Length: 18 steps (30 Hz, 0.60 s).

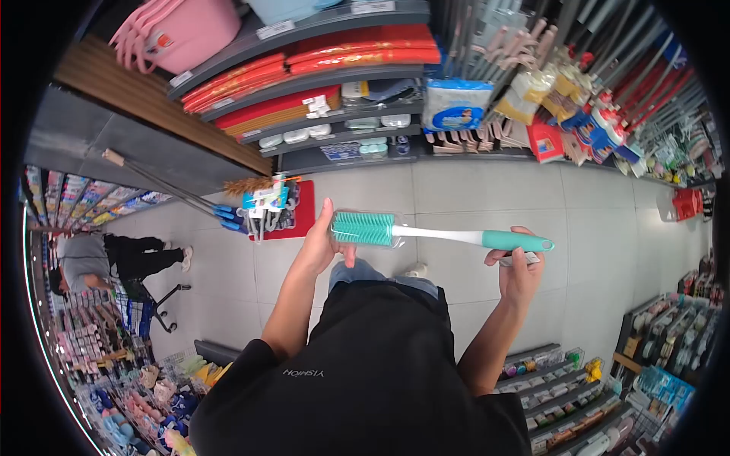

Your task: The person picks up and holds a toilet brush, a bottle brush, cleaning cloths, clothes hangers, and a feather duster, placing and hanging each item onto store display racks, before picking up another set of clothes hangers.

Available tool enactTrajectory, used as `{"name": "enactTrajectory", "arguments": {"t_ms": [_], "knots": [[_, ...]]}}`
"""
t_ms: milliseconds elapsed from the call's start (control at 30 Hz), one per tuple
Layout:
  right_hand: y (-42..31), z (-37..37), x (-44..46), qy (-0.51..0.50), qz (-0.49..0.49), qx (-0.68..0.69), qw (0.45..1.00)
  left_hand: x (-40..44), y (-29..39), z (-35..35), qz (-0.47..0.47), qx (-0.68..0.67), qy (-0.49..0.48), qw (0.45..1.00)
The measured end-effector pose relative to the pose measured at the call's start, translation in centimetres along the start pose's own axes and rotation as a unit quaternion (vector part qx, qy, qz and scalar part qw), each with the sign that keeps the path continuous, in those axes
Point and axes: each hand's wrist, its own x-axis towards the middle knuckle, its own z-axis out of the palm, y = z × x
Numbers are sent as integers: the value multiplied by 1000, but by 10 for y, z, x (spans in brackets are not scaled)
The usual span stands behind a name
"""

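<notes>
Between both hands, brush, handle in right

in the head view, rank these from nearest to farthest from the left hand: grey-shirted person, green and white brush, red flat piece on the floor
1. green and white brush: nearest, its bristled end at the left hand
2. red flat piece: on the floor, just ahead and slightly left
3. grey-shirted person: farthest, off at the far left
</notes>
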Motion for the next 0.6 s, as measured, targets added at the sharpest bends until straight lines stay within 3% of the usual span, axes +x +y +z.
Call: {"name": "enactTrajectory", "arguments": {"t_ms": [133,333,600], "knots": [[-13,-42,4,55,-45,2,997,27,-12,30,4,-36,-134,990],[-34,-72,0,171,-58,5,984,76,-21,88,-5,-30,-131,991],[-57,-141,10,279,-80,-37,956,170,-27,173,-105,-59,-210,970]]}}
